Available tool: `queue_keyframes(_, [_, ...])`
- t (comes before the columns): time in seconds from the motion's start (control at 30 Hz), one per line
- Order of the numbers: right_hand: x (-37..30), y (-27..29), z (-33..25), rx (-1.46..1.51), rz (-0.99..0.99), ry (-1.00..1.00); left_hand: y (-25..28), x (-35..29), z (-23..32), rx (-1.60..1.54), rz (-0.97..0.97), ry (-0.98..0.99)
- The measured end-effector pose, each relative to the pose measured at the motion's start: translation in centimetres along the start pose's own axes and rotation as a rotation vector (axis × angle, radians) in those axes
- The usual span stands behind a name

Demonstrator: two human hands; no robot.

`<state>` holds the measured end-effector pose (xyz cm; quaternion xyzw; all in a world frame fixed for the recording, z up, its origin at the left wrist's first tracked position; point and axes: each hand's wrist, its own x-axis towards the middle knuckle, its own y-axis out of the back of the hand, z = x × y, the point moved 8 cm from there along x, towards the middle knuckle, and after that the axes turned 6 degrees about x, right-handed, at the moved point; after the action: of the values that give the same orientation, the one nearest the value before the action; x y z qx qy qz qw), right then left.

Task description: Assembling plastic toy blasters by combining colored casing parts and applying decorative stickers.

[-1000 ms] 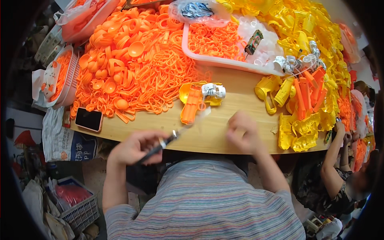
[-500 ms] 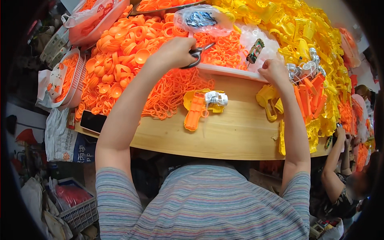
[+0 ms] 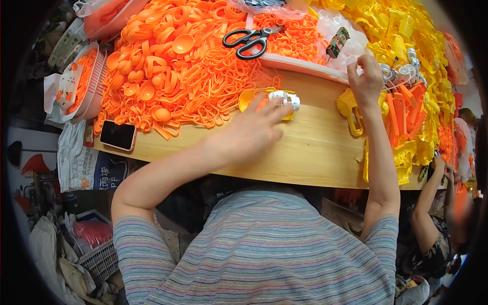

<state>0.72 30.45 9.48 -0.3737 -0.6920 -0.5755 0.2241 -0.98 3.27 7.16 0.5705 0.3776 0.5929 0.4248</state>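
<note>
My left hand (image 3: pixel 249 129), a little blurred with its fingers spread, is over a part-built plastic toy; I cannot tell whether it touches it. The toy's yellow shell (image 3: pixel 246 98) and white mechanism (image 3: pixel 284 100) show past the fingers, and its orange part is mostly hidden. Black-handled scissors (image 3: pixel 250 41) lie on the orange heap and the corner of a pale tray (image 3: pixel 300 66). My right hand (image 3: pixel 367 84) is raised by the tray's right end, fingers curled but apart, with nothing visible in them. Beside its wrist is a yellow shell half (image 3: pixel 349 111).
Orange spoon-like pieces and loops (image 3: pixel 168 66) heap up on the left. Yellow parts (image 3: pixel 406 30) are piled at the right, with orange strips (image 3: pixel 406 114) before them. A small circuit-like block (image 3: pixel 338 41) rests on clear plastic. A phone (image 3: pixel 118 135) lies at the left edge. A co-worker's arm (image 3: pixel 426 203) is at right.
My left hand has let go of the scissors and come down to the toy. The right hand has lifted off the tray's edge, its fingers loosening. The view has shifted slightly.
</note>
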Motion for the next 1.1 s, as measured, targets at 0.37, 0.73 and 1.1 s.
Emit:
queue_keyframes(0.37, [-13.9,-3.6,-9.5,1.748,-0.066,-1.048,-1.6,-2.9,1.2,-0.345,0.155,0.114])
queue_keyframes(0.73, [-17.0,-3.8,-13.4,2.163,-0.117,-1.188,-2.1,-2.5,-1.0,-0.891,0.467,0.629])
queue_keyframes(1.1, [-17.8,-3.7,-13.3,2.038,-0.137,-1.187,-2.4,-2.1,-0.8,-0.815,0.429,0.602])
